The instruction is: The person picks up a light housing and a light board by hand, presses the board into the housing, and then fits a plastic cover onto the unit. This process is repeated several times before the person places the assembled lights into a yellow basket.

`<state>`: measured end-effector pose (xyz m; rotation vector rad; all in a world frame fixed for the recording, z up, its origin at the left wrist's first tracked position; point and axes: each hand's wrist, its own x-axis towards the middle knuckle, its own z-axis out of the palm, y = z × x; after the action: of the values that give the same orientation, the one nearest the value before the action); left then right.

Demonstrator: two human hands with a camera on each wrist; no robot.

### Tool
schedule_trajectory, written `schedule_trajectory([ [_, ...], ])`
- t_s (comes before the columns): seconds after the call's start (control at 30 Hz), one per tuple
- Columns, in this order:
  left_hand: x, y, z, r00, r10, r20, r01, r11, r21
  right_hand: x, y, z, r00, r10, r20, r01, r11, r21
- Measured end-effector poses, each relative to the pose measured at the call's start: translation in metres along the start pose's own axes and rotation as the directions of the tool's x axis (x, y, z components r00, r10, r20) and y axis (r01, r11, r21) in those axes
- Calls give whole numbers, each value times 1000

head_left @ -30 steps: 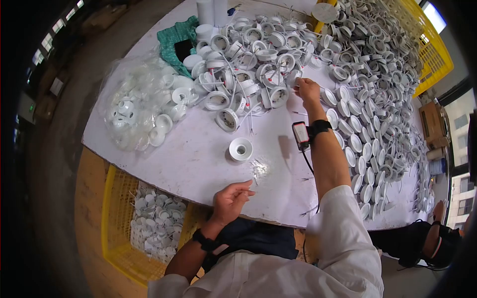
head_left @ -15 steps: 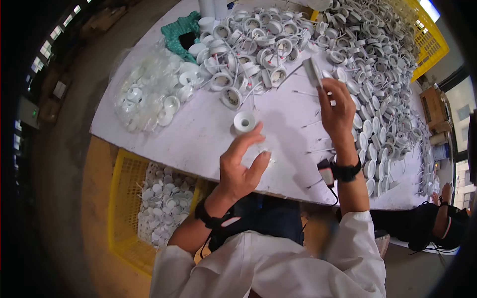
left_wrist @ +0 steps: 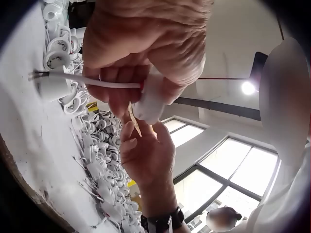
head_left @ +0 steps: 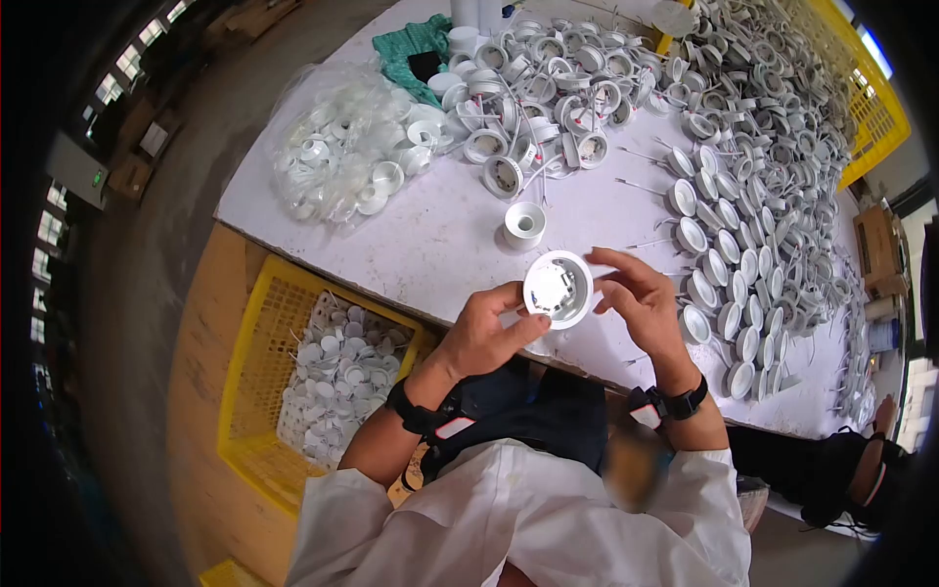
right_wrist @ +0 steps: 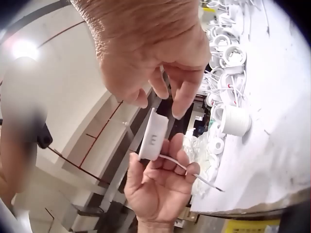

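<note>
My left hand pinches a round white downlight housing by its left side, thumb at the near rim. The housing's open face is turned up, showing small parts inside. A white cable trails from it past the left fingers in the left wrist view. Beside the right rim is my right hand, its fingers loosely bent and spread, holding nothing. In the right wrist view a gap shows between those fingers and the housing. A white reflector cup stands on the table just beyond.
Many similar housings lie heaped at the back, with rows of them to the right. A clear plastic bag of white cups lies at the left. Below the table edge stands a yellow basket of white parts.
The right hand picked up a housing from the right side of the table and brought it to the middle. The left hand has taken hold of it; the right has let go.
</note>
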<state>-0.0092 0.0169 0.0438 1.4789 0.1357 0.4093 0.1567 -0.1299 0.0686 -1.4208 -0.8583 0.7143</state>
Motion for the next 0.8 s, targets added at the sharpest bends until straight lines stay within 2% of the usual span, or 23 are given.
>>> schedule_trajectory([
  [0.03,-1,-6,2,998,54,-17,-51,991,127,1,2,1,1000,1,4,-1,1000,-1],
  [0.1,-2,-14,4,996,86,-35,-78,981,178,2,4,9,973,217,73,-221,974,47],
  [0.17,-4,-15,7,989,-144,-36,146,985,92,3,6,22,979,200,42,-200,980,17],
  [0.2,-4,-19,11,989,-146,-31,148,985,91,3,13,24,977,212,23,-212,977,24],
  [0.27,-3,-31,19,982,11,-187,-10,1000,6,5,26,30,979,203,-17,-201,977,72],
  [0.3,-5,-32,18,982,11,-187,-10,1000,5,5,29,32,979,203,-17,-202,977,71],
  [0.37,-9,-31,14,983,-155,-100,160,986,48,6,32,36,985,169,-33,-167,983,75],
  [0.5,-16,-41,15,972,-175,-156,165,984,-73,8,42,43,984,168,-54,-171,984,-58],
  [0.57,-21,-44,14,954,-135,-267,92,982,-167,14,40,41,965,249,86,-245,968,-59],
  [0.6,-24,-43,9,952,-137,-273,94,982,-167,20,37,39,975,208,72,-202,976,-83],
  [0.63,-27,-41,2,927,-207,-312,150,969,-198,31,42,33,988,154,13,-145,954,-263],
  [0.67,-31,-39,-3,897,-276,-346,204,951,-231,41,45,29,999,30,-32,-41,894,-446],
  [0.7,-34,-39,-6,896,-278,-346,206,951,-231,50,44,28,993,-103,-54,48,787,-616],
  [0.73,-36,-40,-9,895,-288,-339,222,950,-221,60,49,26,993,-104,-55,49,787,-616],
  [0.8,-39,-41,-11,892,-295,-343,235,950,-205,77,64,27,928,-369,48,252,528,-811],
])
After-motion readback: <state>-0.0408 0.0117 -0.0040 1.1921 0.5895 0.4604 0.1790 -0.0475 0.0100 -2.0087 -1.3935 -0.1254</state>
